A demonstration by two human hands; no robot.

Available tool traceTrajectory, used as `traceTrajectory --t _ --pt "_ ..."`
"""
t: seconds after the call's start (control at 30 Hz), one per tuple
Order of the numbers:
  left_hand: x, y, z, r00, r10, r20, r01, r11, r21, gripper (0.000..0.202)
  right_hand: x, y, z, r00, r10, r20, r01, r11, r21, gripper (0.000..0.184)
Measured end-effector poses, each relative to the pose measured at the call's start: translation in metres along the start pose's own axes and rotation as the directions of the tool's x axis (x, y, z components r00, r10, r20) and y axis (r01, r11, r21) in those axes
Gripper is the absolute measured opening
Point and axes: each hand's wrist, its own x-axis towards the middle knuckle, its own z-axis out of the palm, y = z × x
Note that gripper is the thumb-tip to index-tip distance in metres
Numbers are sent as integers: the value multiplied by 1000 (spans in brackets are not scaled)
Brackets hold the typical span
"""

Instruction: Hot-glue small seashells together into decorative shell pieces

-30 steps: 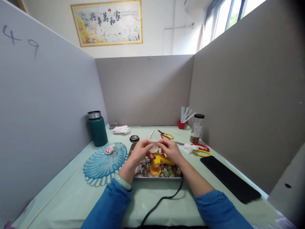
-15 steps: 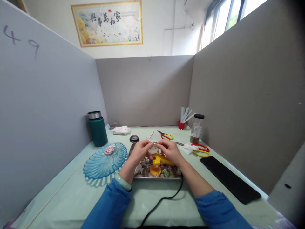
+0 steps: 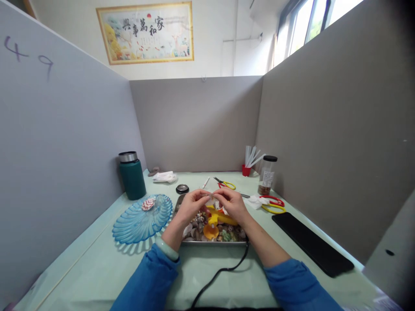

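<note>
My left hand and my right hand meet over the metal tray. The fingertips of both are pinched together on a small whitish piece, mostly hidden by the fingers; its kind is unclear. Beneath them, a yellow glue gun lies on the tray's heap of shells and stones, beside an orange-yellow round piece. A black cord runs from the tray's right side toward the front edge.
Left stands a blue scalloped glass plate with a red-and-white shell on it, and a green bottle. Scissors, more scissors, a clear jar, a red cup of white sticks and a black slab lie behind and right.
The whitish piece between my fingertips has turned and shows less of its face. Both hands stay in nearly the same place; the view has shifted slightly.
</note>
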Motion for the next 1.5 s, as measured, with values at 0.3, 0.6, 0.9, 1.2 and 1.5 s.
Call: traceTrajectory --t 0.3,0.6,0.9,1.2,1.5 --pt "0 0 0 999 -37 -25 36 999 -14 35 0 -2 -1 1000 -17 0 17 1000 4 19" --pt "-1 3 -2 998 -58 8 58 998 -35 34 -2 -5 -1 1000 -14 18 14 1000 13 17" --pt "-3 5 1 998 -48 29 50 996 -75 35 0 0 0 1000 2 -15 -1 998 59 18" --pt "-2 4 1 1000 -30 -6 30 998 -52 35 0 -1 0 1000 -13 -11 13 998 68 16" --pt "0 -1 0 999 -4 -46 3 1000 -19 31 0 2 0 998 -70 0 70 993 91 12"
